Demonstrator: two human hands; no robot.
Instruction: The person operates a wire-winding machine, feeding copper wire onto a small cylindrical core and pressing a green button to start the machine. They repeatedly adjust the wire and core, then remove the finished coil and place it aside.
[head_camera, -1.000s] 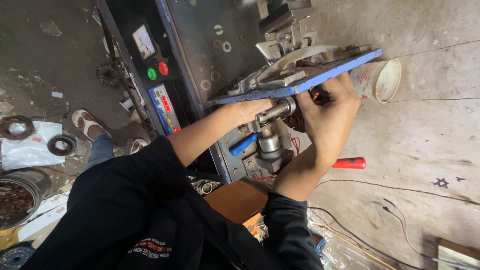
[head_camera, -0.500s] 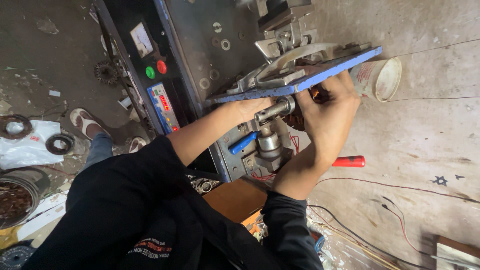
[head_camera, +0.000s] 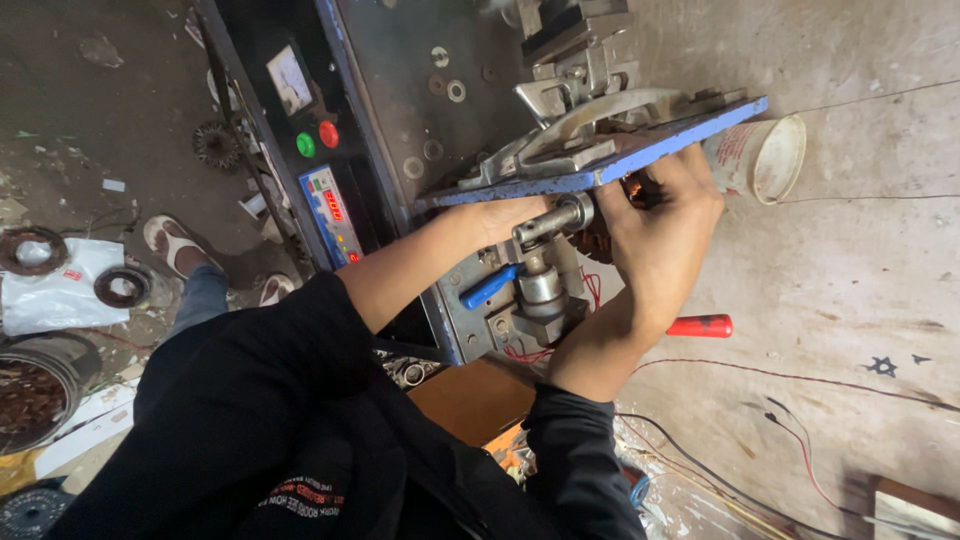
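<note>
**Wound core under the blue plate: both hands at the shaft**

Object: a dark, copper-coloured wound core (head_camera: 612, 232), mostly hidden, sits just below the edge of the blue plate (head_camera: 640, 152) of the machine. Only a sliver shows between the palm and the metal shaft (head_camera: 552, 220). Its long axis appears to run along the shaft, roughly left to right in the scene, parallel to the plate edge.

Right hand (head_camera: 662, 228): curled round the core from the right and near side, fingers reaching up behind it toward the plate; closed on it as far as can be seen, though the contact itself is covered.

Left hand (head_camera: 500, 215): comes in from the left, under the plate, at the shaft's end; fingers hidden, so whether it grips cannot be told.

The right hand is nearer the core; the left lies farther left along the same axis.

Around: a paper cup (head_camera: 762, 158) lies on its side just right of the plate; a red-handled tool (head_camera: 700, 326) lies nearer; a control panel (head_camera: 318, 170) sits to the left.
</note>
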